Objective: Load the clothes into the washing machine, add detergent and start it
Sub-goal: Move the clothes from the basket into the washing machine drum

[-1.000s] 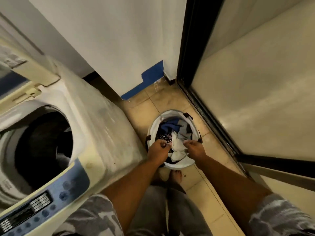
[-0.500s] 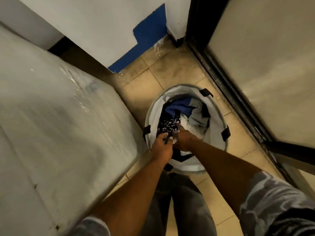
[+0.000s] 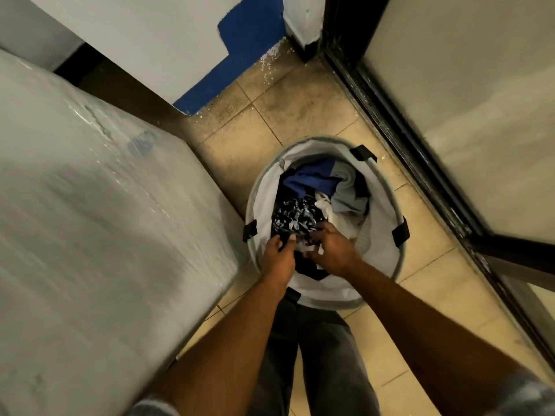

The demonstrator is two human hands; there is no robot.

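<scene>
Both hands reach into a round laundry basket (image 3: 387, 259); left hand (image 3: 277, 255) and right hand (image 3: 333, 250) each grip a crumpled black-and-white patterned garment (image 3: 295, 217).

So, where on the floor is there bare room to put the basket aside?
Bare tiles lie beyond the basket, toward the blue wall patch, and between the basket and the dark door frame. It is crowded between the basket and the washing machine, and at the person's legs.

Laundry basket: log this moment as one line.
stage: loading | left hand: grips patterned black garment | right hand: grips same garment | laundry basket: on floor, clothes inside
</scene>
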